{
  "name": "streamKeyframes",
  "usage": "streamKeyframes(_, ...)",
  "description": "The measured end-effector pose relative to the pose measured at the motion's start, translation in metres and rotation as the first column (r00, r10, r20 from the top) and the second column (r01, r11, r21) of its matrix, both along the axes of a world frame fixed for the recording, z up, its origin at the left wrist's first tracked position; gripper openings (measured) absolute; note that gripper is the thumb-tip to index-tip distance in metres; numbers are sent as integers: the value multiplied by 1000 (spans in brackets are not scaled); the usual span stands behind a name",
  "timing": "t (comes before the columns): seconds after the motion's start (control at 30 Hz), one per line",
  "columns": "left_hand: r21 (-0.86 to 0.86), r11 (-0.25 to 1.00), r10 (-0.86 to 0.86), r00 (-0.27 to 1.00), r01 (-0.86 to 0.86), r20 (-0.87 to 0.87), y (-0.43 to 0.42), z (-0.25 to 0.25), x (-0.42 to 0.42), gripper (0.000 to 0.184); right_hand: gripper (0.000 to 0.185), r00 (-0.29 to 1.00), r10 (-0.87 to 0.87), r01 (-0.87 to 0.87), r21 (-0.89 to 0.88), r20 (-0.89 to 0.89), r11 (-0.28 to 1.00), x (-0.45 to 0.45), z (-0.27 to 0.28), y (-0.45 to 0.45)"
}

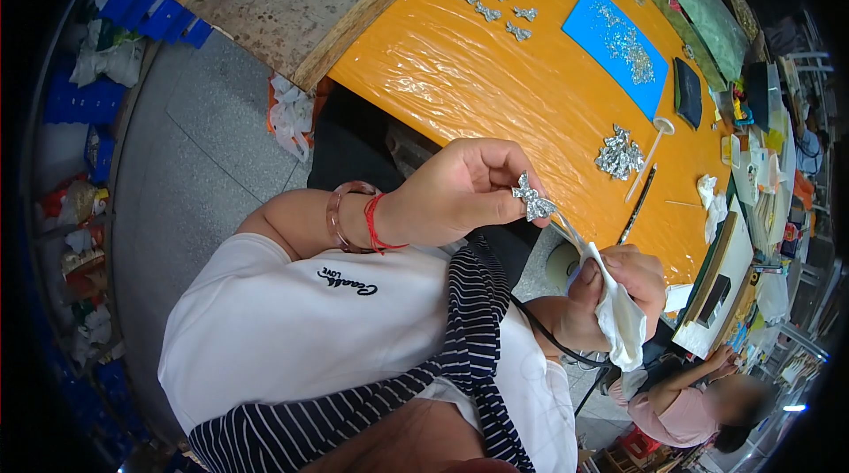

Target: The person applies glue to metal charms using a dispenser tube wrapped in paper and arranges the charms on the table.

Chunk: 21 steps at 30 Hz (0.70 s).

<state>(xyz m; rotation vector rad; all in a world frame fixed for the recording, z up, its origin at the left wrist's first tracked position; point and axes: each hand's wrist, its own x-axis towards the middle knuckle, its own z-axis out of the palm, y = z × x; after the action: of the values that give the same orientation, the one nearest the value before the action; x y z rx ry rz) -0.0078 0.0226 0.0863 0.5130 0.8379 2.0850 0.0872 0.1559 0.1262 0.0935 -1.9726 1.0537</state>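
My left hand (pixel 469 190), with a red string and a bangle at its wrist, pinches a small silver bow-shaped ornament (pixel 533 199) between thumb and fingers. In my right hand (pixel 623 283) is a crumpled white cloth (pixel 621 323), possibly tissue. Its thin twisted end reaches up to the ornament's lower edge; whether it touches is too small to tell. Beyond my hands, a pile of similar silver ornaments (pixel 619 153) lies on the orange-covered table (pixel 416 75). More silver bows (pixel 489 11) are spread in loose rows farther off.
A blue sheet (pixel 588 18) carries many tiny shiny stones. Near the pile lie a white-tipped stick (pixel 650 155), a dark pen-like tool (pixel 638 203) and crumpled white tissue (pixel 710 203). A wooden board (pixel 292 4) adjoins the table's left side. Another person (pixel 681 407) sits at lower right.
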Motion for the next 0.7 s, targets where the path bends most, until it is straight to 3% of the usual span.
streamKeyframes(0.17, -32, 999, 24, 999, -25, -45, 0, 1, -1, 12, 19, 999, 32, -31, 23, -22, 999, 0, -2, 0)
streamKeyframes(0.23, -55, 998, 28, 999, -30, -31, -1, 1, -1, 11, 20, 974, -177, 161, -116, -145, 980, -4, -6, -7)
streamKeyframes(0.33, -106, 993, 47, 997, -53, -54, -1, -1, -7, 10, 21, 960, -214, 179, -188, -183, 966, -10, -8, -1)
streamKeyframes(0.4, -131, 989, 63, 994, -75, -93, -1, -6, -17, 10, 19, 981, -141, 117, -178, -130, 977, -10, -18, 13)
streamKeyframes(0.5, -367, 853, 120, 825, -371, -553, -3, -29, -46, 11, 17, 996, -57, 9, -528, -75, 849, -24, -39, 24)
streamKeyframes(0.53, -397, 817, 97, 778, -419, -621, -4, -35, -56, 10, 17, 995, -52, 3, -526, -79, 850, -26, -49, 29)
streamKeyframes(0.6, -485, 691, -2, 669, -537, -743, -6, -42, -71, 8, 15, 998, 5, -50, -791, -60, 609, -31, -65, 36)
streamKeyframes(0.63, -484, 690, 1, 669, -539, -743, -5, -46, -76, 8, 13, 997, 61, -80, -823, -56, 562, -32, -68, 36)
streamKeyframes(0.7, -351, 587, -199, 290, -729, -936, -4, -51, -83, 10, 13, 995, 73, -91, -864, -63, 496, -39, -80, 39)
